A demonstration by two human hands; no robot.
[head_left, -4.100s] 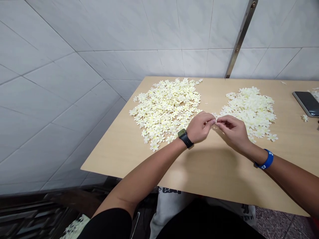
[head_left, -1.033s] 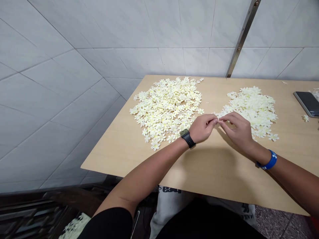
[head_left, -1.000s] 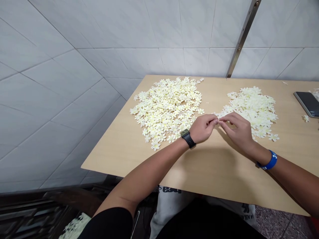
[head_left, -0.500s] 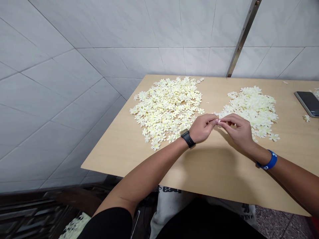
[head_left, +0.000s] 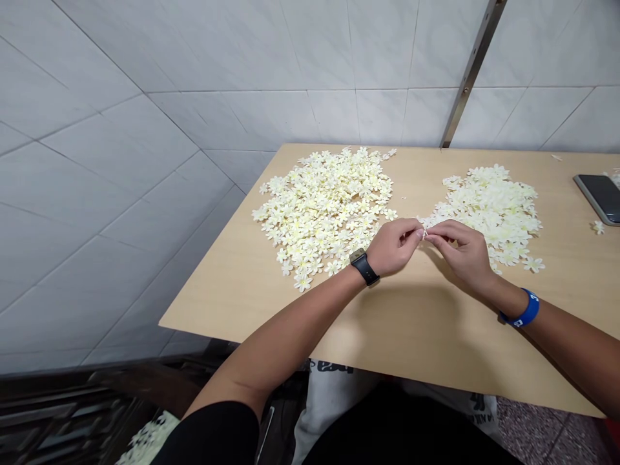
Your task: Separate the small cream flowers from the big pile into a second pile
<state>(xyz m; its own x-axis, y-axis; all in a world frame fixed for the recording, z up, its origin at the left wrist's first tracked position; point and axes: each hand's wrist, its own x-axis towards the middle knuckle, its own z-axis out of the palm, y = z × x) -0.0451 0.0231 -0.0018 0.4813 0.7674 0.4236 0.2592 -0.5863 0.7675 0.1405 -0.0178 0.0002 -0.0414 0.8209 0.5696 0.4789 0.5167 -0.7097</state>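
Note:
My left hand (head_left: 394,247), with a dark watch on its wrist, pinches one side of a small white artificial flower (head_left: 425,233). From the other side, my right hand (head_left: 460,252) grips it between thumb and forefinger. The fingertips almost meet and cover most of the flower. A broad pile of cream flowers with yellow centres (head_left: 324,213) spreads over the table to the left of my hands. Just behind my right hand lies a second, whiter pile of flowers (head_left: 498,210).
The light wooden table (head_left: 232,284) stands against a tiled wall (head_left: 261,119). A phone (head_left: 602,197) lies at its right, near a loose flower (head_left: 598,227). Below the table's left front edge, more cut flowers (head_left: 150,439) show low down.
Both hands stay in nearly the same place. The fingertips have parted slightly, and a bit more of the white flower shows between them.

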